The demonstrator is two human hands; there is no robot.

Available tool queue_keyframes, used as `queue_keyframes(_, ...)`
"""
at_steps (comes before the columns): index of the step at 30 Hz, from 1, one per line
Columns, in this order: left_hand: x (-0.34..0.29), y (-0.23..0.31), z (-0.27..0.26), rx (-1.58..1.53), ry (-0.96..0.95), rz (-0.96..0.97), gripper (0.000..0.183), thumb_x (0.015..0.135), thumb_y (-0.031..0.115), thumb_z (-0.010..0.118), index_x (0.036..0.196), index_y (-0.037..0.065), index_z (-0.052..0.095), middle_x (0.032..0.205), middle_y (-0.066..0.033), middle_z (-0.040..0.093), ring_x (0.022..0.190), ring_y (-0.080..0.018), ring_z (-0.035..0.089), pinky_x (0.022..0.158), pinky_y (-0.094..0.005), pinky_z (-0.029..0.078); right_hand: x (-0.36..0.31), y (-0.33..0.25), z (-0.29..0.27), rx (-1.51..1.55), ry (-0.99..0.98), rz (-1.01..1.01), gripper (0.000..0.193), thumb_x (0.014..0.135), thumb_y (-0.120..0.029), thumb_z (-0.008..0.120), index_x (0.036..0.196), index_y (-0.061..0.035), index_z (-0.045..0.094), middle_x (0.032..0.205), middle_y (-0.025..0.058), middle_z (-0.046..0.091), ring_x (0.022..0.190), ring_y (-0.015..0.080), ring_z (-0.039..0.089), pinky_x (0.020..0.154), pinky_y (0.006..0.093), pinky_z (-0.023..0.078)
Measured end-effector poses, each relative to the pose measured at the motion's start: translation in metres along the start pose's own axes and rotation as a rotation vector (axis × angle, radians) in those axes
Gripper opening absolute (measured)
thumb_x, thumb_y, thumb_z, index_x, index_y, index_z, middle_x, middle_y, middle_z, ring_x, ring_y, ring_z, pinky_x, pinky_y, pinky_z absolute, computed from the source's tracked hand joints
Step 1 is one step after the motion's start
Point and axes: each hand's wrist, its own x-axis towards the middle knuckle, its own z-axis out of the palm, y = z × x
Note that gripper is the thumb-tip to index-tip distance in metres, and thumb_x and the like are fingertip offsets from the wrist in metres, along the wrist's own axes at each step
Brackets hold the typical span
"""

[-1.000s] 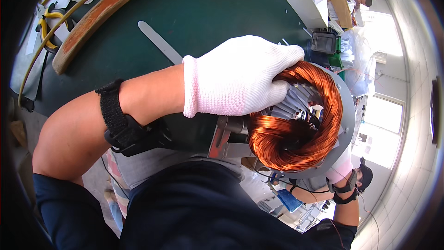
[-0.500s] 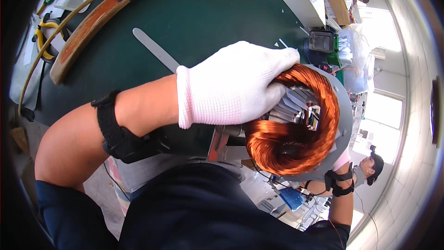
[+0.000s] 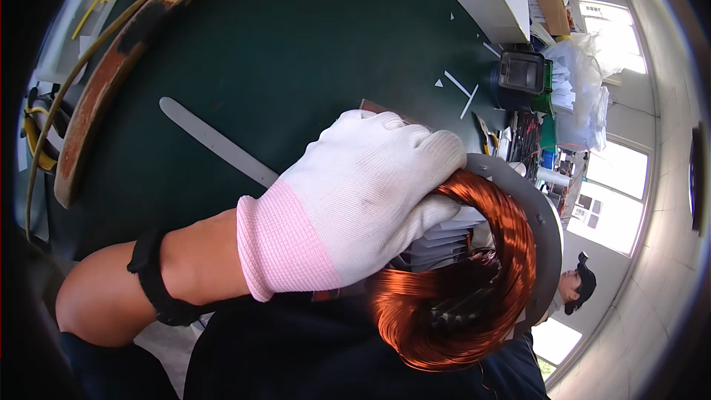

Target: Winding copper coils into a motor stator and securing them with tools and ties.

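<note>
- Copper winding (image 3: 474, 281) – thick ring of orange-brown wire, sits at lower right of the head view, seated in a grey metal housing (image 3: 537, 215) w/ a round flange; close to the person's body, at the near edge of the dark green counter (image 3: 296, 52).
- Left hand (image 3: 363, 192), white knit glove w/ pink cuff, lies over the upper-left part of the ring. Fingers (image 3: 437, 155) curl over the top of the coil and the flange rim, palm pressing on it – so closed around the winding, not spread.
- Key relation: ring lies right & slightly below the hand's palm; forearm comes in from lower left, fingers point toward upper right, across the ring's curve.
- Ring's open centre faces roughly up toward the camera; white insulation strips (image 3: 444, 233) show inside the bore, just under the fingertips.
- Right hand: not in view, can't tell what it does. Left is the only hand on the part.
- Black strap (image 3: 152, 289) on the left forearm.
- Flat grey metal strip (image 3: 215, 144) lies on the counter behind the hand, long axis upper left to lower right, its near end hidden by the glove.
- Curved wooden piece (image 3: 111, 74) well apart at far left.
- Another person (image 3: 574, 289) in a dark cap beyond, at right.
</note>
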Motion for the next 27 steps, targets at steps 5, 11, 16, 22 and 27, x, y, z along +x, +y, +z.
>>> queue_keyframes(5,-0.001,-0.001,0.007,0.092,-0.007,0.054,0.029,0.089,0.014,0.063,0.117,0.003,0.061,0.107,-0.0173,0.061,0.101,-0.0386,0.057,0.096,-0.0460,0.044,0.011,-0.007,0.018,0.239,-0.035,-0.094,0.045,0.105,-0.014,0.054,0.146,0.0016,0.051,0.139,0.0178,0.062,0.124,0.0304,0.065,0.102,0.0397,0.055)
queue_keyframes(11,-0.001,-0.004,0.023,0.252,0.155,0.042,0.025,0.092,0.020,0.063,0.105,-0.001,0.060,0.094,-0.0216,0.058,0.090,-0.0436,0.055,0.089,-0.0486,0.044,0.033,0.119,-0.014,0.611,-0.303,-0.162,0.053,0.107,-0.025,0.052,0.153,-0.0014,0.040,0.144,0.0175,0.057,0.128,0.0250,0.062,0.110,0.0380,0.049)
queue_keyframes(16,-0.019,0.006,0.017,-1.660,-0.087,-0.611,0.030,0.111,0.038,0.046,0.114,0.012,0.060,0.099,-0.0041,0.067,0.080,-0.0140,0.066,0.068,-0.0318,0.058,0.104,0.204,0.017,1.375,-0.486,-0.151,0.045,0.111,-0.046,0.042,0.134,-0.0092,0.053,0.112,0.0049,0.065,0.088,0.0161,0.067,0.071,0.0323,0.058)
queue_keyframes(22,-0.068,0.010,0.008,-1.215,-0.273,-0.556,0.036,0.112,0.043,0.041,0.120,0.013,0.059,0.104,-0.0038,0.066,0.088,-0.0163,0.066,0.074,-0.0340,0.058,0.049,0.100,0.031,1.516,-0.636,-0.257,0.034,0.109,-0.040,0.042,0.107,-0.0104,0.059,0.081,0.0039,0.061,0.063,0.0161,0.063,0.049,0.0322,0.050)
queue_keyframes(27,-0.035,-0.037,-0.013,-0.369,-0.161,-0.462,0.039,0.111,0.043,0.041,0.129,0.012,0.057,0.113,-0.0059,0.066,0.098,-0.0187,0.066,0.083,-0.0344,0.057,0.026,0.105,0.005,-0.059,0.455,-0.839,0.028,0.098,-0.021,0.065,0.117,-0.0015,0.058,0.100,0.0186,0.063,0.094,0.0401,0.066,0.088,0.0423,0.054)
